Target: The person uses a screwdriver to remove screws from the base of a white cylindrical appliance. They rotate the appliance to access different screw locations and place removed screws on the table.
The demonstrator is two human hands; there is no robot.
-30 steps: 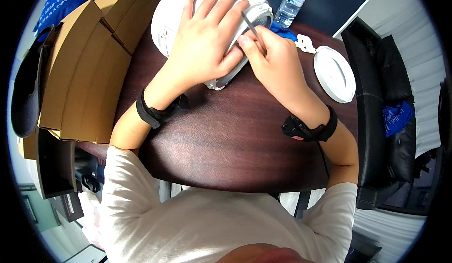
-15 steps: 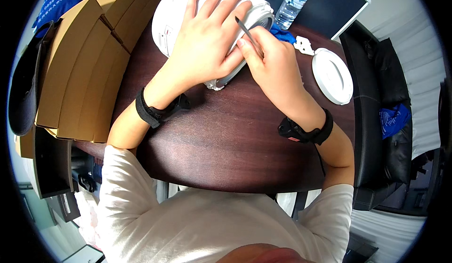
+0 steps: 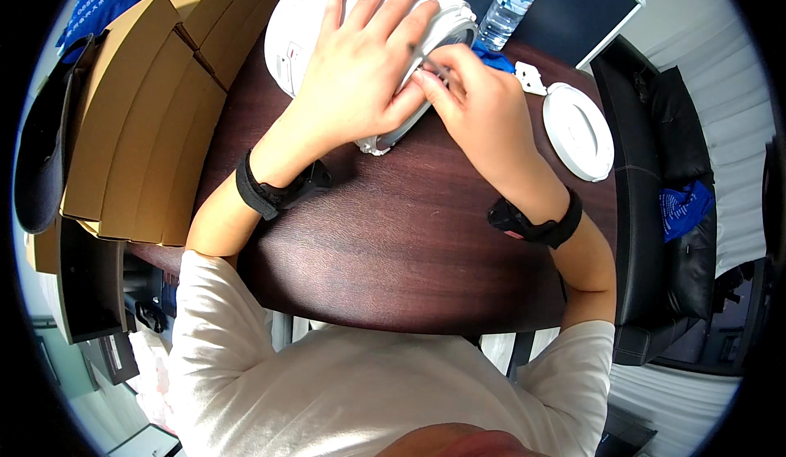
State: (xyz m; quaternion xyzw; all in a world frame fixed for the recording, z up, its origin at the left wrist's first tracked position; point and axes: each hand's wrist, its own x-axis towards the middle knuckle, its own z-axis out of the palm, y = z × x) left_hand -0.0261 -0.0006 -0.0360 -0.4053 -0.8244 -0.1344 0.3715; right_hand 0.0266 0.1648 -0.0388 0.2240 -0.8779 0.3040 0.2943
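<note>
A white rounded appliance housing lies tilted on its side at the far middle of the table, its open, ringed end facing right. My left hand rests on its top with the fingers spread, pressing against the shell. My right hand is closed, pinching a thin dark metal rod-like tool between thumb and fingers at the housing's rim. The tool's exact kind and its working end cannot be made out. Both wrists wear black straps.
On the right lie a white ring-shaped lid and a small white bracket. Behind them stands a water bottle beside blue cloth or plastic. Brown cardboard boxes line the left side of the dark wooden table.
The tool has swung lower in my right hand, its dark tip no longer standing up by the left fingers. My right hand has shifted slightly; the left hand and housing have stayed put.
</note>
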